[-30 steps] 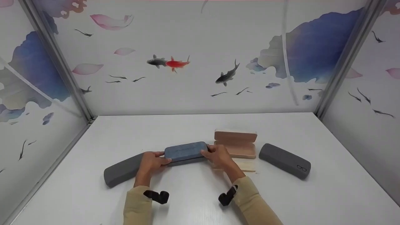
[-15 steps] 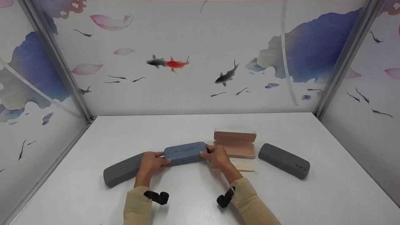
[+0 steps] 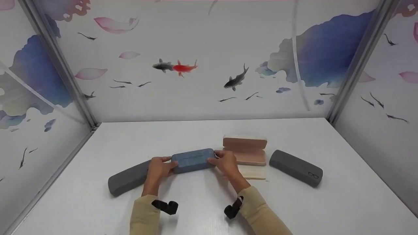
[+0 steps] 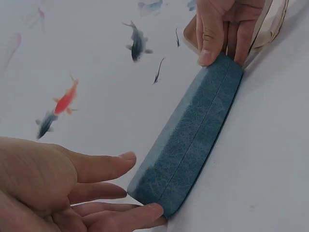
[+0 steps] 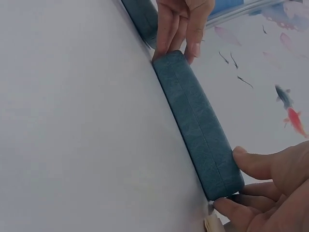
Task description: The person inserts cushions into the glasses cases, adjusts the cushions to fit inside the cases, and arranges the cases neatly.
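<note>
A blue glasses case (image 3: 193, 160) with its lid down lies between the two hands. My left hand (image 3: 159, 169) is at its left end. In the left wrist view, the left fingertips (image 4: 153, 210) touch that end and lower corner, while the thumb stands a little off the case. My right hand (image 3: 227, 163) pinches the opposite end. In the right wrist view, the right thumb (image 5: 244, 157) presses an upper edge, and fingers touch the end near the lower corner. A grey glasses case (image 3: 129, 179) lies partly behind the left hand.
An open case with a pinkish-tan inside (image 3: 249, 156) stands right of the right hand. In front of it lies a folded cream cloth (image 3: 253, 173). Farther right is another grey glasses case with a spectacles mark (image 3: 295, 168). Printed walls (image 3: 196, 104) enclose the white table (image 3: 196, 212).
The blue case's lid has gone down and the dark gap along its front has disappeared. My left thumb has moved up from the front edge. Both hands stay at the case's ends.
</note>
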Demonstrator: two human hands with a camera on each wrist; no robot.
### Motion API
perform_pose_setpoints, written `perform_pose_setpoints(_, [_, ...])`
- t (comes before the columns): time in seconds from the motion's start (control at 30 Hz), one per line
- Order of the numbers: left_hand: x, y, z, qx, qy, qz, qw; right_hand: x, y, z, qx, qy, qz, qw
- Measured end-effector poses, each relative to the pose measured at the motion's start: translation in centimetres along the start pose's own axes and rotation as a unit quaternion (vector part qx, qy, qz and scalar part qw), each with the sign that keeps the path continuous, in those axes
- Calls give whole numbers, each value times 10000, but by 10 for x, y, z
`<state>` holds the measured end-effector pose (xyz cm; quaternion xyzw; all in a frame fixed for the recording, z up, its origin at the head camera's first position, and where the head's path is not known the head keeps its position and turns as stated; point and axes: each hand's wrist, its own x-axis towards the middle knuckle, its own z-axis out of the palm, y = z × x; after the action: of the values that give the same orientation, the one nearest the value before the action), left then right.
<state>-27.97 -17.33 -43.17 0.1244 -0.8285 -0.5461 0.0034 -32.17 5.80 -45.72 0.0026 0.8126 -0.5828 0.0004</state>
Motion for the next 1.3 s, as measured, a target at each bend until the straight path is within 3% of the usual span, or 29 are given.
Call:
perform_pose_setpoints(0.27, [-10,21,0,231,157,-86,9996,-5,-19,-22,303,-200,443,9984])
perform_pose_setpoints(0.43, [-20,35,0,264,153,136,9994,-10,-29,-39,261,-351,439,9981])
perform_pose_setpoints(0.77, [-39,69,14,36,-2,688,9976,-26,-41,-87,-258,-59,142,9995])
perform_pose_setpoints(0.9, [-46,84,24,-71,-167,845,9963,-34,-43,-104,-238,-50,-17,9997])
perform_pose_setpoints(1.03, [-49,96,37,-38,-205,811,9965,-41,-43,-117,-404,70,-102,9991])
perform_pose_setpoints(1.3, [-48,103,68,11,-153,815,9966,-50,-32,-144,-543,375,-51,9978])
